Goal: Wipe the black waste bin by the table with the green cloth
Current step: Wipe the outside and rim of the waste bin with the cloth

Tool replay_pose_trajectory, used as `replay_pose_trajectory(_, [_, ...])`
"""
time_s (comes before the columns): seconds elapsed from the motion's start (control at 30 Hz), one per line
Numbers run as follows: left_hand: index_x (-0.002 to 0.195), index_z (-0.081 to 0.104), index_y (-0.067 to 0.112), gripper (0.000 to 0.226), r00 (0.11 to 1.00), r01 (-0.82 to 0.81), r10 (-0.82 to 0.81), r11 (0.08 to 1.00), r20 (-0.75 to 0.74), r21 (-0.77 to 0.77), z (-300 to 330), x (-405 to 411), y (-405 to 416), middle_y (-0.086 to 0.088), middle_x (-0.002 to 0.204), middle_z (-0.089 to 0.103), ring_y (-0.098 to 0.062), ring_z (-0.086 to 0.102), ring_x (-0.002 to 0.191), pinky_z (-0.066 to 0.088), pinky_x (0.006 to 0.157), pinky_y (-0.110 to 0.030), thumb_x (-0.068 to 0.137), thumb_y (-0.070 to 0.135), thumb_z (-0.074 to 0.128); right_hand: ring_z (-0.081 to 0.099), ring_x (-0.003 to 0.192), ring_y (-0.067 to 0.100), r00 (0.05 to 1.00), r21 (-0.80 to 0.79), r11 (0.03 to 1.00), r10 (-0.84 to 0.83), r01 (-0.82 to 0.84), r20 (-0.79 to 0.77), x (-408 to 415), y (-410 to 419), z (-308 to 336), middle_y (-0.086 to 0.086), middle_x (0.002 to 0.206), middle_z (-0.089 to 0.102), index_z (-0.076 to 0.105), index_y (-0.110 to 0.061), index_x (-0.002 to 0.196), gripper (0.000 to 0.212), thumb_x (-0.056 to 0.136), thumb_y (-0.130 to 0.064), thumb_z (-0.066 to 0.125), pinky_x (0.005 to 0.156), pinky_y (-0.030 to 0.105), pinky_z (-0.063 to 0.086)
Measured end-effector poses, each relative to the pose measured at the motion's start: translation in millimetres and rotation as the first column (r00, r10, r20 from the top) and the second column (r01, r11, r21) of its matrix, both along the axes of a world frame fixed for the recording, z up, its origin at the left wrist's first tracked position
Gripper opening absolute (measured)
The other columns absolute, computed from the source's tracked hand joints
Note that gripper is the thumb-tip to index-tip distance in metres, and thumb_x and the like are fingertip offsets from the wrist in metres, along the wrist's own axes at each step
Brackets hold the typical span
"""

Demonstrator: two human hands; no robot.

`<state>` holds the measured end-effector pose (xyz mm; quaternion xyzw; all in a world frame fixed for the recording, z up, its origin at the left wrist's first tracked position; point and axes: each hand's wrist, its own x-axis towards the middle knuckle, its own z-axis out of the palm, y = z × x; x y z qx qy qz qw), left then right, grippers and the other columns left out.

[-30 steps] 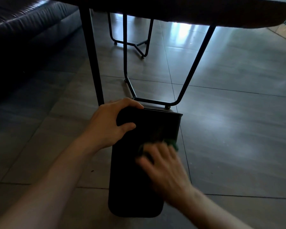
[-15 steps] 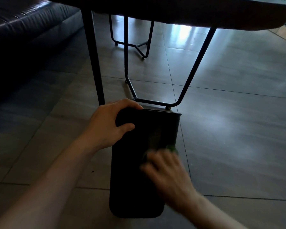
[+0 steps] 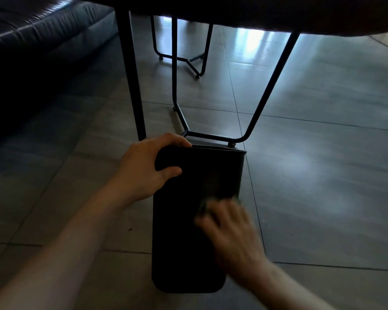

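Black waste bin [image 3: 179,231]: no legible label; left hand [image 3: 143,168] fingers grasp rim; right hand [image 3: 231,233] blurred, grip unclear.

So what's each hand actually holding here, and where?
The left hand grips the black bin at its top corner, over the rim. The right hand, blurred, presses the green cloth flat against the bin's side, mostly covering it.
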<state>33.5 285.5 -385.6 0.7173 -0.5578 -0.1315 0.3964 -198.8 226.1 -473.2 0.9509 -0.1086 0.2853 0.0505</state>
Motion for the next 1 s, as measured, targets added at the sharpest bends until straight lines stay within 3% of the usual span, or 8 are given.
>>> replay_pose_trajectory(0.13, [0.116,0.062,0.047,0.055,1.0,0.014,-0.014,1.0,0.003,-0.002,2.2,-1.0,0.1,0.012,0.118,0.069,-0.012,0.063,0.115,0.051,0.101,-0.044,0.077,0.014,0.083,0.047,0.101,0.031,0.943,0.131,0.968,-0.239,0.213,0.231,49.3,-47.1,55.5,0.01,0.118,0.045,0.06,-0.014,0.11,0.032,0.088,-0.035,0.068,0.079,0.039,0.041])
replay_pose_trajectory(0.3, [0.116,0.062,0.045,0.053,1.0,0.002,-0.002,1.0,-0.012,0.002,0.4,3.0,1.9,0.01,0.117,0.069,-0.014,0.063,0.114,0.052,0.099,-0.044,0.076,0.017,0.084,0.053,0.091,0.031,0.998,-0.029,1.0,-0.003,0.001,-0.063,-6.7,21.1,-19.7,0.012,0.114,0.056,0.062,-0.018,0.098,0.012,0.089,-0.022,0.068,0.07,0.041,0.053])
replay_pose_trajectory(0.4, [0.115,0.062,0.047,0.054,1.0,0.019,-0.019,1.0,-0.016,-0.008,2.0,-0.9,1.2,0.013,0.117,0.069,-0.011,0.063,0.114,0.052,0.099,-0.042,0.076,0.017,0.083,0.057,0.088,0.028,0.983,-0.02,0.995,0.09,-0.094,-0.159,-27.6,30.9,-30.0,0.009,0.111,0.065,0.063,-0.021,0.094,0.006,0.09,-0.023,0.066,0.067,0.038,0.053])
replay_pose_trajectory(0.57, [0.116,0.063,0.046,0.054,1.0,0.015,-0.015,1.0,-0.011,0.006,2.6,-1.7,-1.1,0.013,0.116,0.069,-0.009,0.064,0.113,0.052,0.098,-0.04,0.076,0.015,0.083,0.046,0.098,0.03,0.969,0.097,0.982,-0.178,0.163,0.174,38.5,-38.0,47.5,0.009,0.117,0.043,0.054,-0.016,0.11,0.035,0.086,-0.033,0.073,0.076,0.039,0.043])
replay_pose_trajectory(0.63, [0.116,0.064,0.045,0.054,1.0,0.008,-0.008,1.0,-0.021,0.006,2.9,-0.7,-0.9,0.013,0.117,0.069,-0.009,0.063,0.114,0.052,0.099,-0.039,0.076,0.014,0.083,0.048,0.098,0.03,0.954,0.114,0.971,-0.23,0.211,0.192,47.6,-42.6,53.3,0.009,0.117,0.045,0.056,-0.015,0.109,0.034,0.087,-0.033,0.074,0.077,0.037,0.042])
replay_pose_trajectory(0.73, [0.116,0.063,0.045,0.052,1.0,-0.005,0.006,1.0,-0.027,0.011,1.7,1.4,0.3,0.011,0.118,0.069,-0.011,0.062,0.115,0.051,0.101,-0.041,0.077,0.016,0.083,0.051,0.09,0.032,0.995,0.022,0.995,-0.099,0.099,0.02,16.2,-0.5,6.0,0.013,0.113,0.053,0.061,-0.015,0.101,0.018,0.087,-0.023,0.071,0.07,0.044,0.05])
replay_pose_trajectory(0.87, [0.116,0.061,0.047,0.052,1.0,0.012,-0.012,1.0,-0.029,0.009,1.8,-0.6,0.4,0.013,0.118,0.068,-0.011,0.062,0.115,0.052,0.1,-0.043,0.078,0.018,0.082,0.054,0.086,0.028,0.978,-0.014,0.996,0.079,-0.084,-0.195,-20.9,26.4,-21.2,0.009,0.112,0.058,0.062,-0.02,0.096,0.007,0.089,-0.024,0.063,0.066,0.038,0.051])
replay_pose_trajectory(1.0, [0.115,0.061,0.05,0.055,1.0,0.007,-0.007,1.0,-0.017,0.015,1.2,0.5,0.4,0.013,0.119,0.068,-0.01,0.063,0.114,0.051,0.099,-0.036,0.077,0.016,0.083,0.049,0.094,0.032,0.979,0.097,0.98,-0.182,0.173,0.091,23.8,-24.9,41.5,0.012,0.114,0.049,0.066,-0.012,0.104,0.027,0.083,-0.026,0.076,0.072,0.041,0.047])
